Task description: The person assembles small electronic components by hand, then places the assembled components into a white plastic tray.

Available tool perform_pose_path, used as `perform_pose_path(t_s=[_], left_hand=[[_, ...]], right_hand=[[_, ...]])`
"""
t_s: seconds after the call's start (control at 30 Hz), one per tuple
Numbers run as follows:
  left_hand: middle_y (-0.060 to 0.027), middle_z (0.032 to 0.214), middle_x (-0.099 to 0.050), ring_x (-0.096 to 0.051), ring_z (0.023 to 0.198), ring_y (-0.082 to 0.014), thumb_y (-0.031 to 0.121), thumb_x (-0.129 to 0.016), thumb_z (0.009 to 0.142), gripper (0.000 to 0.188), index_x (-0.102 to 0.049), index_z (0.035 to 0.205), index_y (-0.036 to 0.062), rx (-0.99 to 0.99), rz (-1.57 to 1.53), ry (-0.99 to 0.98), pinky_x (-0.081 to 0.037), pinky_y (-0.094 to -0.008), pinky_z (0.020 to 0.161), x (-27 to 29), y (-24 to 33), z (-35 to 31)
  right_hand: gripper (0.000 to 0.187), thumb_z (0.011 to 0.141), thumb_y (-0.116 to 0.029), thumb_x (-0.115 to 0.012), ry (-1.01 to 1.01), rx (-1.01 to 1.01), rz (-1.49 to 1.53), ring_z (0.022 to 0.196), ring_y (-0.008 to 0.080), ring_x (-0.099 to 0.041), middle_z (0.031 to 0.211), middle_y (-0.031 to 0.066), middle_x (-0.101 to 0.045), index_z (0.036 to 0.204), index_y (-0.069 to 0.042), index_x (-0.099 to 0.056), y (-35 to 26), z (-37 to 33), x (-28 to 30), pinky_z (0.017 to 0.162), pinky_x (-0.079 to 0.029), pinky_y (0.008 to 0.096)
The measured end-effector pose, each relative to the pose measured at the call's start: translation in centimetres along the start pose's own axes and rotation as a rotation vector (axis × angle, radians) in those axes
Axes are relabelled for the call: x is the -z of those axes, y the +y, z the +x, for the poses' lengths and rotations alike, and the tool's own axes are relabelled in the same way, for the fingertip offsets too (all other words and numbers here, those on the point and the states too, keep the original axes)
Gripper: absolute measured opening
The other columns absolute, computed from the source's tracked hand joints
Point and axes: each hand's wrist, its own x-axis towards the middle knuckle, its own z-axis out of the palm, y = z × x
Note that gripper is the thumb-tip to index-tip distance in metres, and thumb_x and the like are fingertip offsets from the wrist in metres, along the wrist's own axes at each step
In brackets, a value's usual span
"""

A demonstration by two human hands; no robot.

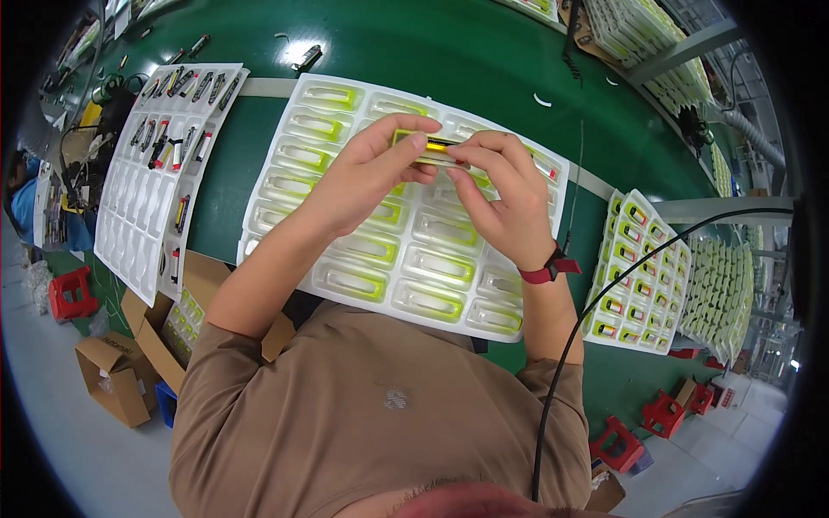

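Note:
Above a large white tray (399, 278), my left hand (376, 164) grips a yellow-green rectangular casing (406, 136) between thumb and fingers. A slim yellow-and-black part (439, 148) shows along the casing. My right hand (508, 186) is closed at the casing's right end, its fingertips pinched on the slim part; exactly what lies between them is partly hidden. Translucent casings with yellow-green edges (347, 281) fill many of the tray's pockets under my hands. Near the tray's right edge, one pocket shows a small red piece (553, 173).
On the left, a white tray (129, 203) holds several slim cylindrical parts (180, 155). Another tray (635, 276) with filled casings stands at the right, beside stacked trays (718, 289). A black cable (596, 298) arcs past my right arm. Cardboard boxes (117, 380) are at lower left.

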Motion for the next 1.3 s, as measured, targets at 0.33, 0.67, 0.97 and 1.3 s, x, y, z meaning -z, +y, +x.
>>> perform_pose_path(t_s=[0.33,0.67,0.97,1.3], left_hand=[[-0.0008,0.103,-0.065,-0.061,0.091,-0.0092,0.023,-0.061,0.103,0.037,-0.057,0.135,0.0058,-0.064,-0.045,-0.020,-0.050,-0.0266,0.085,0.3,-0.7,-0.2],[-0.0061,0.116,-0.066,-0.064,0.106,-0.0136,0.014,-0.063,0.099,0.038,-0.056,0.135,0.0037,-0.114,0.095,-0.026,-0.052,-0.0304,0.096,-0.1,-0.1,-0.5],[-0.0138,0.126,-0.062,-0.064,0.116,-0.0208,-0.001,-0.048,0.096,0.043,-0.051,0.139,-0.0019,0.026,-0.090,-0.098,-0.049,-0.0337,0.106,0.7,0.8,-0.5],[-0.0125,0.135,-0.059,-0.066,0.113,-0.0216,0.004,-0.052,0.102,0.041,-0.049,0.142,-0.0027,0.023,0.131,-0.137,-0.053,-0.0327,0.100,0.7,1.0,-0.3]], right_hand=[[0.027,0.085,0.003,-0.075,0.112,-0.112,0.201,0.087,0.0169,-0.061,0.107,0.0107,-0.060,0.111,-0.001,-0.067,-0.5,-0.4,-0.8,0.078,-0.051,0.0285],[0.024,0.086,0.004,-0.071,0.067,-0.097,0.200,0.087,0.0202,-0.063,0.106,0.0111,-0.061,0.109,-0.001,-0.068,-0.1,-0.2,0.0,0.073,-0.053,0.0312],[0.027,0.083,0.006,-0.071,-0.010,0.050,0.005,0.090,0.0270,-0.066,0.105,0.0125,-0.063,0.109,0.000,-0.070,0.6,-0.1,0.2,0.076,-0.056,0.0342],[0.031,0.084,0.006,-0.074,0.081,-0.134,0.134,0.088,0.0159,-0.064,0.105,0.0079,-0.064,0.114,0.001,-0.069,0.7,-0.4,-1.0,0.078,-0.052,0.0272]])
